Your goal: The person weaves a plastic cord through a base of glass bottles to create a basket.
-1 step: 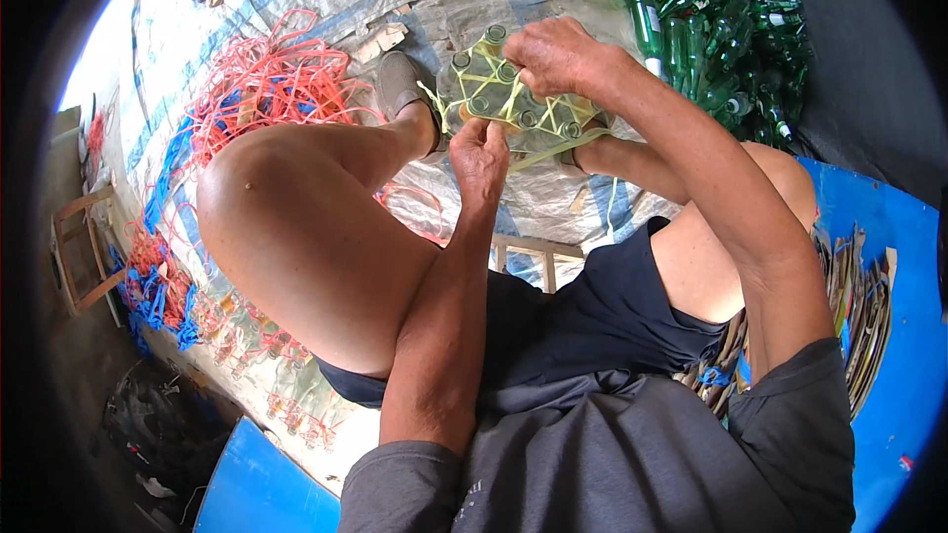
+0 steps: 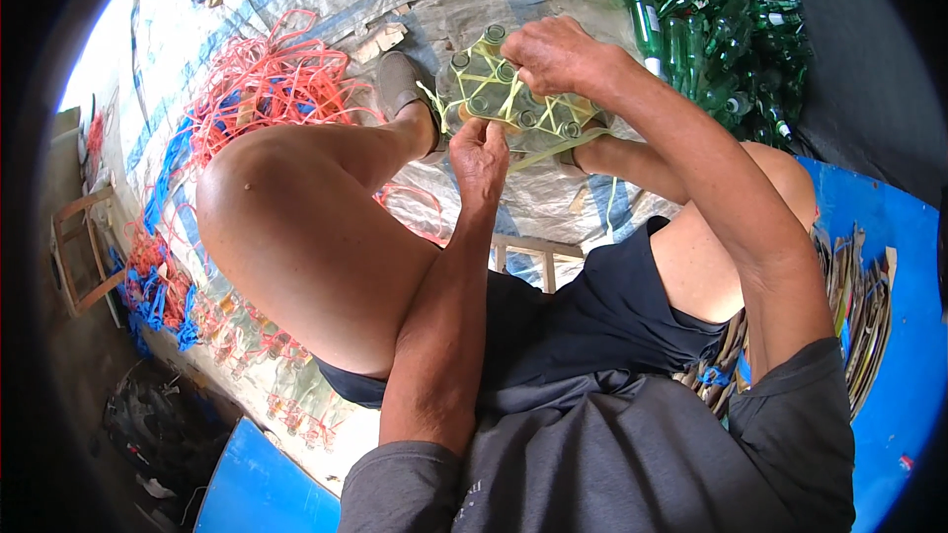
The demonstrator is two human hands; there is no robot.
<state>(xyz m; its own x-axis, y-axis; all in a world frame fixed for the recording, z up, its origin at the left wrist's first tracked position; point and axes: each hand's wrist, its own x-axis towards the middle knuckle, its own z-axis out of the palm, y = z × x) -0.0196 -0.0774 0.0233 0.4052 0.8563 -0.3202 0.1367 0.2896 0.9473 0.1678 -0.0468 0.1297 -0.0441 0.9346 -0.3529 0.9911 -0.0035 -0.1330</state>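
Observation:
A bundle of clear glass bottles (image 2: 480, 91) stands between my feet, the round mouths facing up. Pale yellow plastic strap (image 2: 513, 97) criss-crosses around the bottle necks. My left hand (image 2: 479, 160) is closed in a pinch at the near edge of the bundle, on the strap. Over the far right part of the bundle, my right hand (image 2: 558, 54) is closed like a fist on the strap, which runs taut between both hands. Its fingertips are partly hidden. A loose strap length (image 2: 548, 152) trails along the near side of the bottles.
Green glass bottles (image 2: 706, 35) lie heaped at the far right. Tangled pink strap (image 2: 272, 84) is piled at the left, with blue strap (image 2: 158, 192) beside it. Strapped clear bottles (image 2: 247, 331) stand behind my left knee. A blue panel (image 2: 889, 336) holds flattened cardboard (image 2: 859, 306) at my right.

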